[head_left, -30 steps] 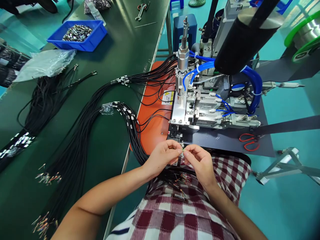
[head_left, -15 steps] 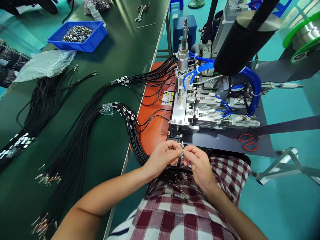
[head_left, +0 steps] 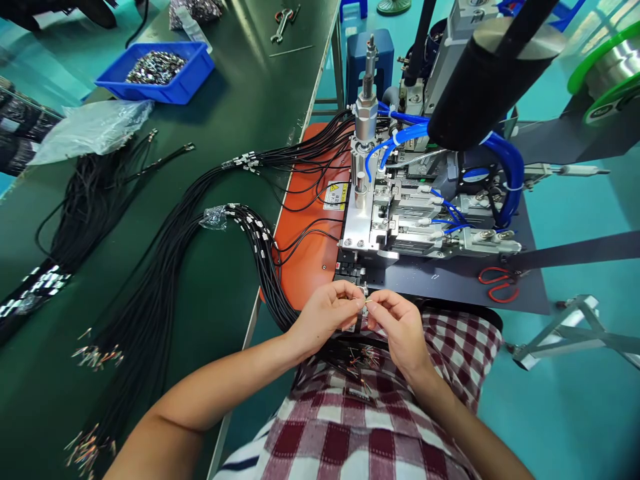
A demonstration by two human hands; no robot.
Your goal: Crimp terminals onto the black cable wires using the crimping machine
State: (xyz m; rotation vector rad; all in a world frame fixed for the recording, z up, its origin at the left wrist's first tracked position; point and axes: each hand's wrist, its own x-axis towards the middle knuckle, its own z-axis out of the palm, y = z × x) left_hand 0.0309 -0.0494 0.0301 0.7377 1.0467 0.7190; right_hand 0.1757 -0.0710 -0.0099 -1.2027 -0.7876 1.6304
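Note:
My left hand (head_left: pixel 325 312) is closed in a pinch, thumb against fingertips, at the near edge of the machine. Close beside it, almost touching, my right hand (head_left: pixel 399 325) pinches too. A thin pale yellowish wire (head_left: pixel 369 301) shows between the two sets of fingertips; how far it runs into each grip is hidden. Just beyond the fingertips is a small dark fixture (head_left: pixel 350 270) on the machine. Below the hands, a bundle of black cables (head_left: pixel 340 353) with stripped, coloured wire ends (head_left: pixel 364 357) lies across my lap, on a checked apron.
A machine (head_left: pixel 367 220) with metal cylinders and blue air hoses stands ahead over an orange plate (head_left: pixel 310 253). Red-handled scissors (head_left: pixel 500 285) lie on its dark base. Black cable bundles (head_left: pixel 165 287) cover the green table at left, with a blue bin (head_left: pixel 195 77) of metal parts behind.
Both hands keep the same pinch in nearly the same place. The wire ends on my lap look slightly shifted.

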